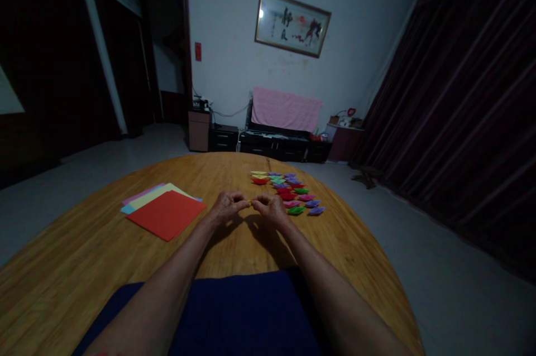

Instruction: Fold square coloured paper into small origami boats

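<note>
Pretty clearly somebody's living room at home: framed calligraphy picture [292, 23] on a plain wall, a low dark TV cabinet [276, 145] with a pink cloth [286, 110] draped over what stands on it, heavy dark curtains [469, 105] along the right, and a round wooden counter [84, 267] up front.

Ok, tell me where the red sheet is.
In the head view the red sheet lies on top of the paper stack on the table, just left of the left hand.
</note>
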### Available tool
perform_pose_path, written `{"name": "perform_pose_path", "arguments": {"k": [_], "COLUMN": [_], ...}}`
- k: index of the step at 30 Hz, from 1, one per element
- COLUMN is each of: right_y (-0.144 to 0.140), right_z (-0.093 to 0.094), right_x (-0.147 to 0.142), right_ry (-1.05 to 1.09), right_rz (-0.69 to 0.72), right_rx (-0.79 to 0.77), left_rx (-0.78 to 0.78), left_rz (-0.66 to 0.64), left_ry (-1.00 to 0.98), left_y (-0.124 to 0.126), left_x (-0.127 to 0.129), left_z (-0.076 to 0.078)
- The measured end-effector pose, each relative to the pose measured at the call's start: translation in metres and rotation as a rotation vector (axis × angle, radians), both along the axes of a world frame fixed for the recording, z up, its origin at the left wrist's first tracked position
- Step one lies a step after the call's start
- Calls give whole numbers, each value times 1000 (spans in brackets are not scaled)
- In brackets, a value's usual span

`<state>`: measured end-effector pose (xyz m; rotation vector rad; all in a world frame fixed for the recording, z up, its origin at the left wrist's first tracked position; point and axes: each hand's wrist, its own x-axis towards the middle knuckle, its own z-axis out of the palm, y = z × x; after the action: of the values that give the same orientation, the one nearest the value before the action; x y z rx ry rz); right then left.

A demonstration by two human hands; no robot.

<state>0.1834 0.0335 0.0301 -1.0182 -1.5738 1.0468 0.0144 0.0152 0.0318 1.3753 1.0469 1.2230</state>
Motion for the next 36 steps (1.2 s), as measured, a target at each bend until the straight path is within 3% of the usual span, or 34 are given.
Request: {"name": "perform_pose_path", "arguments": {"k": [4, 11, 21, 25, 32, 36], "right_y": [-11, -31, -41, -39, -24, -23], "right_z": [13, 24, 37, 33, 22, 23], "right_x": [2, -10, -22, -20, -9, -6], "right_ry": [-200, -261, -196, -81, -153, -123], "right_rz": [-64, -22, 66, 137, 158, 159], "right_rx": [124, 151, 41, -13, -81, -158], "left_rx": [28, 191, 84, 68, -166, -221], "left_rz": [-106, -95, -177, -156, -181, -136], "left_ry": [101, 262, 346, 309, 189, 98], "left_y": [4, -11, -33, -31, -29, -26], "left_x": [-8, -24, -54, -53, -36, -27], "left_z": [10, 28, 50, 47, 30, 20]}}
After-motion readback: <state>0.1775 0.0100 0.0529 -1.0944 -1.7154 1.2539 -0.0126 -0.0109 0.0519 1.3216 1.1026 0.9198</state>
